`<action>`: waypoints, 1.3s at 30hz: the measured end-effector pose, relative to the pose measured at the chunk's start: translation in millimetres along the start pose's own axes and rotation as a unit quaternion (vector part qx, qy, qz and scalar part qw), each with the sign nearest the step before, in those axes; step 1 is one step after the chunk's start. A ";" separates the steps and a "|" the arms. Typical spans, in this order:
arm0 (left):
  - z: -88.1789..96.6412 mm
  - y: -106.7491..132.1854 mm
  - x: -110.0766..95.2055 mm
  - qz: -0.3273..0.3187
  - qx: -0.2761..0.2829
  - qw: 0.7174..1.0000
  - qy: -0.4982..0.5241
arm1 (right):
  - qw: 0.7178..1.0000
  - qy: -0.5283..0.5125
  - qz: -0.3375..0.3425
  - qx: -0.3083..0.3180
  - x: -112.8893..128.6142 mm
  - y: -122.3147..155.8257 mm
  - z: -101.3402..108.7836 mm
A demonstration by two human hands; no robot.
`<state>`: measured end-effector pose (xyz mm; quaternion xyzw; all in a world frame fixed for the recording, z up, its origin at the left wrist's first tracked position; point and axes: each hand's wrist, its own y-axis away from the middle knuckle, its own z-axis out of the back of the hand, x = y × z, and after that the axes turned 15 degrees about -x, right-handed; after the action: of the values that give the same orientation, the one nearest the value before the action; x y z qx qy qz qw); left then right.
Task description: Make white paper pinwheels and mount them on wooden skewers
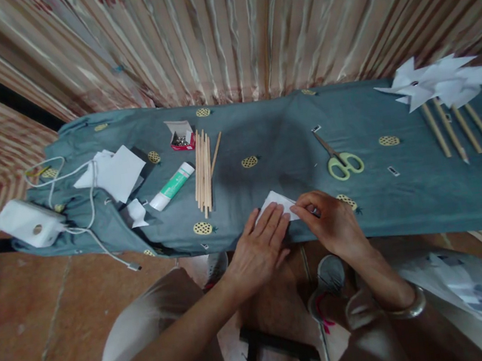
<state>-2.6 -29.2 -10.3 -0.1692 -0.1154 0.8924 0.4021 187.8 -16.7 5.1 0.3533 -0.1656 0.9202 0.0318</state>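
A small piece of folded white paper (pixel 274 197) lies at the near edge of the cloth-covered table. My left hand (pixel 261 241) rests flat on it, fingers stretched out over the sheet. At the paper's right corner, my right hand (pixel 328 219) pinches the edge between thumb and fingers. Green-handled scissors (pixel 342 164) lie a little beyond my right hand, blades pointing away. To the left is a bundle of thin wooden sticks (pixel 203 171), and beside it a green and white tube (pixel 172 186).
An open red box of small metal pieces (pixel 181 136) stands behind the tube. White paper sheets (pixel 119 171), a white power adapter (pixel 30 222) and its cable occupy the left end. Paper pinwheels (pixel 434 82) on sticks lie far right. Curtains hang behind the table.
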 end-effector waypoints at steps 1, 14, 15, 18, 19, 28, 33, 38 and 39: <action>-0.1 -0.2 0.1 0.001 0.000 1.000 0.000 | 1.000 0.001 -0.001 0.002 -0.1 -0.5 0.0; -3.9 1.5 -0.2 0.008 0.013 1.000 0.000 | 1.000 0.017 -0.018 0.006 1.0 -4.8 -0.3; -4.1 1.6 -0.2 0.007 0.015 1.000 -0.001 | 1.000 0.021 -0.013 0.006 1.0 -4.3 -0.4; -4.2 1.8 -0.1 0.006 0.021 1.000 -0.002 | 1.000 0.028 0.009 -0.011 -0.3 -0.4 -1.8; -4.2 1.7 -0.1 0.006 0.023 1.000 -0.003 | 0.999 0.027 0.021 -0.023 -1.2 1.8 -2.3; -2.9 1.4 -1.6 0.008 0.037 0.999 -0.016 | 0.992 0.033 0.062 -0.102 -9.1 23.8 -5.7; -1.6 -0.8 -2.8 0.010 0.042 0.999 -0.023 | 0.992 0.032 0.046 -0.114 -10.1 24.5 -12.3; -0.9 1.1 2.0 -0.003 0.034 0.999 -0.022 | 0.994 0.017 0.028 -0.105 -15.4 23.9 -11.8; -0.7 3.0 4.2 -0.005 0.029 0.999 -0.022 | 0.994 0.015 0.023 -0.104 -17.5 23.8 -9.7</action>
<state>-7.0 -27.9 -12.8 -0.1371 -0.0995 0.8968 0.4087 190.5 -35.0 -19.9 0.3299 -0.2677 0.9039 0.0496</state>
